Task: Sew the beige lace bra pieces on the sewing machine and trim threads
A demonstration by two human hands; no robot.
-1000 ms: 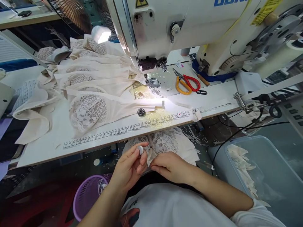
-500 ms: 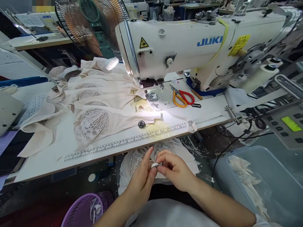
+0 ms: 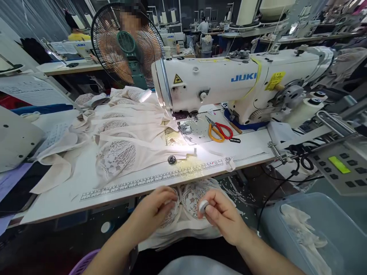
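My right hand (image 3: 225,217) pinches a small round white bobbin (image 3: 203,206) between thumb and fingers, just below the table's front edge. My left hand (image 3: 155,210) is a short way to the left of it. Its fingers are curled together on the cream lace piece (image 3: 191,193) in my lap, and I see nothing held in them. A metal bobbin (image 3: 172,159) lies on the white table (image 3: 71,191) above my hands, near the printed ruler (image 3: 160,177).
A white JUKI sewing machine (image 3: 218,82) stands on the table with orange and red scissors (image 3: 219,130) beside its needle plate. Cream lace pieces (image 3: 120,130) are piled at the left. A fan (image 3: 127,46) stands behind. A blue bin (image 3: 301,236) and a control panel (image 3: 338,168) are at right.
The white bobbin has passed from my left hand to my right hand, and the hands have moved apart. My head has tilted up, showing more of the room.
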